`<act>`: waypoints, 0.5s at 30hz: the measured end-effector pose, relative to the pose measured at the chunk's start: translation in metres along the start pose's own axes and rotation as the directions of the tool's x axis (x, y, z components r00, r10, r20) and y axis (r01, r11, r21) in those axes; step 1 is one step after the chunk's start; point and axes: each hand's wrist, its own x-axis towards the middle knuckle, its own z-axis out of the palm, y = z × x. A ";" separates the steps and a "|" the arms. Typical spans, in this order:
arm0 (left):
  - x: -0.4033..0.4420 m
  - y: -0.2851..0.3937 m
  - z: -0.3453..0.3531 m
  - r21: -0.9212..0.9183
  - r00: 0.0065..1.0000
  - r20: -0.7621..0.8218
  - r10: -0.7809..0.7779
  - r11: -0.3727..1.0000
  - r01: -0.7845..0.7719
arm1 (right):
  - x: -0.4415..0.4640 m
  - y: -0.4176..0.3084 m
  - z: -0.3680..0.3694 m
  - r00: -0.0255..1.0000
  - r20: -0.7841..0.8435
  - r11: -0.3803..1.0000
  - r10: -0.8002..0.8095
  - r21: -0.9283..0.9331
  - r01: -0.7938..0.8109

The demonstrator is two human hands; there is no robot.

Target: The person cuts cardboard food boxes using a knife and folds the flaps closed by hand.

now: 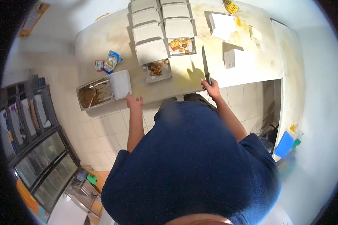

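Observation:
My right hand (212, 89) is closed around the dark handle of a knife (205, 62), whose long blade points away from me over the table. My left hand (134, 100) is at the table's front edge, fingers apart, beside the near corner of a white stack, perhaps paper sheets (121, 84); whether it touches the stack I cannot tell. Ahead, between my hands, an open cardboard box (152, 79) contains browned food pieces. Behind it another open box (193, 45) holds golden-brown chunks.
A metal tray (80, 98) of brown sauce with a spoon sits at the left, near a blue-and-white packet (110, 62) and a small red packet (99, 66). More boxes (145, 32) line the back. White boxes (234, 58) and bananas (231, 7) are to the right.

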 end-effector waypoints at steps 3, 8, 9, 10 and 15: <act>0.024 -0.048 0.003 0.219 0.918 0.321 0.234 0.925 -0.312 | 0.001 -0.002 -0.022 0.997 -0.068 0.992 -0.044 -0.121 0.035; -0.040 -0.119 0.092 0.142 0.153 0.979 0.135 0.086 -0.986 | 0.004 0.011 -0.041 0.975 -0.166 0.982 -0.148 -0.139 0.125; -0.077 -0.120 0.113 0.015 0.010 0.999 0.047 -0.111 -0.994 | 0.003 0.010 -0.045 0.968 -0.184 0.975 -0.168 -0.179 0.135; -0.086 -0.130 0.136 0.059 0.068 0.997 -0.024 -0.264 -0.963 | 0.002 0.006 -0.049 0.962 -0.201 0.966 -0.186 -0.218 0.141; -0.061 -0.159 0.211 0.040 0.070 0.997 -0.016 -0.691 -0.721 | -0.006 -0.012 -0.073 0.947 -0.259 0.955 -0.190 -0.272 0.117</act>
